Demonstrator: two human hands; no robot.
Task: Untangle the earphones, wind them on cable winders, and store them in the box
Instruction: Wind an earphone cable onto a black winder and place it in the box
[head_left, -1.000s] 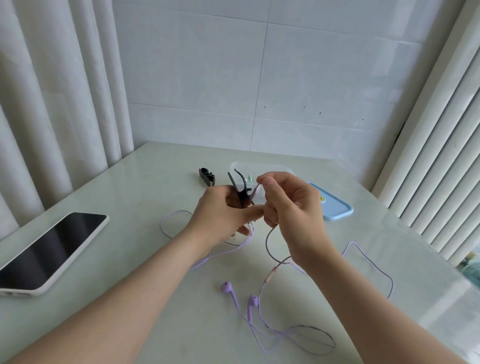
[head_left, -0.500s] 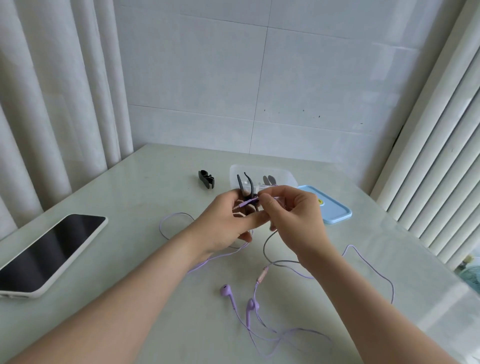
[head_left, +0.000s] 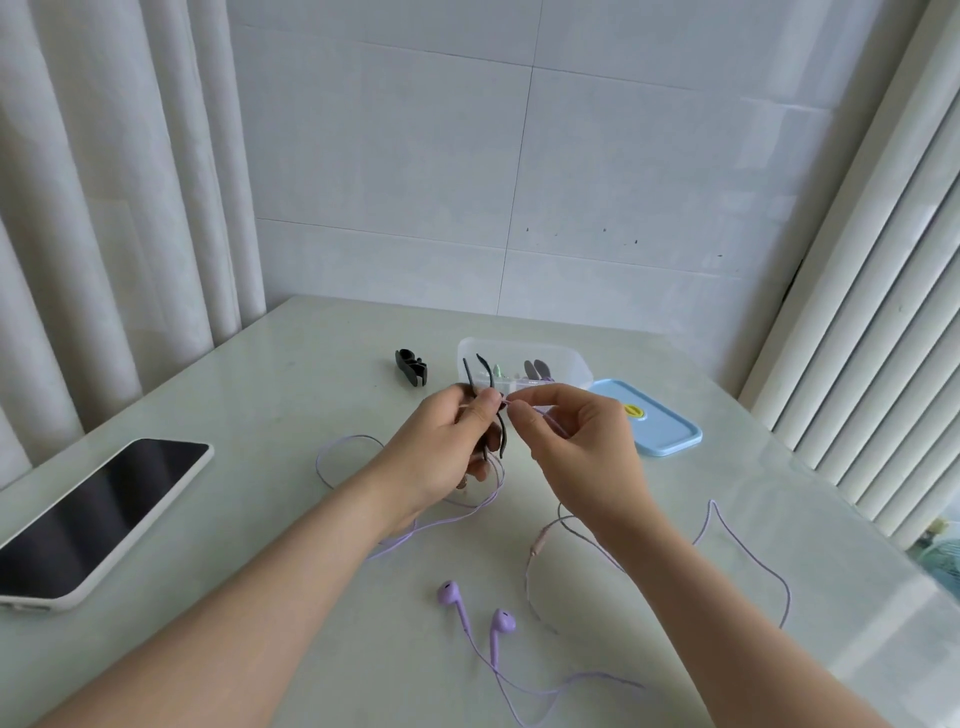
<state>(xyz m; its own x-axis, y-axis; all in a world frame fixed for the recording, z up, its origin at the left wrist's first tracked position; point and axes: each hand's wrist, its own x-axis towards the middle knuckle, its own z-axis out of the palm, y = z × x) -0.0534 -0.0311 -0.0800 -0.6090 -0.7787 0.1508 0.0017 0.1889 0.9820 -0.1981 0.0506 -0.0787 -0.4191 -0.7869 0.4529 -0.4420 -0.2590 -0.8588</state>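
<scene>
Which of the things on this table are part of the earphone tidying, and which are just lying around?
Part of the job: purple earphones, black winder held in the left hand, spare winder, clear box, blue lid.
Just lying about: phone.

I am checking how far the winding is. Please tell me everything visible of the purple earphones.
The purple earphones are wired, with two glossy plastic-looking buds lying on the table. The thin cable lies in loose loops, carries a small pinkish inline piece, and rises to the hands: the right hand pinches it beside the black winder that the left hand grips.
</scene>
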